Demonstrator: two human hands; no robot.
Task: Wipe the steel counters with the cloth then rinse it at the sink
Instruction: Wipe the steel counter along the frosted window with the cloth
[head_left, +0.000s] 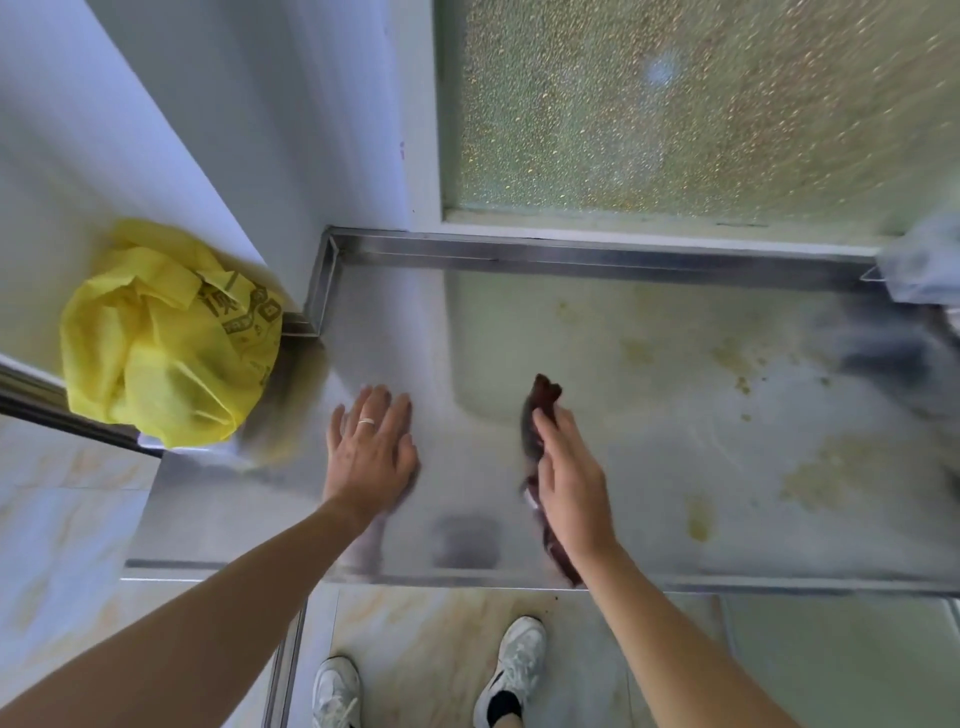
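A steel counter (649, 374) with raised back and left rims spans the middle of the head view, marked with yellowish stains on its right half. My right hand (569, 478) grips a dark maroon cloth (540, 405), which sticks out above the fingers and hangs below the wrist, just over the counter's front part. My left hand (371, 447), wearing a ring, lies flat with fingers spread on the counter's left part, holding nothing. No sink is in sight.
A crumpled yellow bag (166, 332) sits at the counter's left end against a white wall. A frosted window (701, 104) stands behind the counter. Something pale and blurred (924, 265) is at the back right corner. Tiled floor and my white shoes (514, 670) are below.
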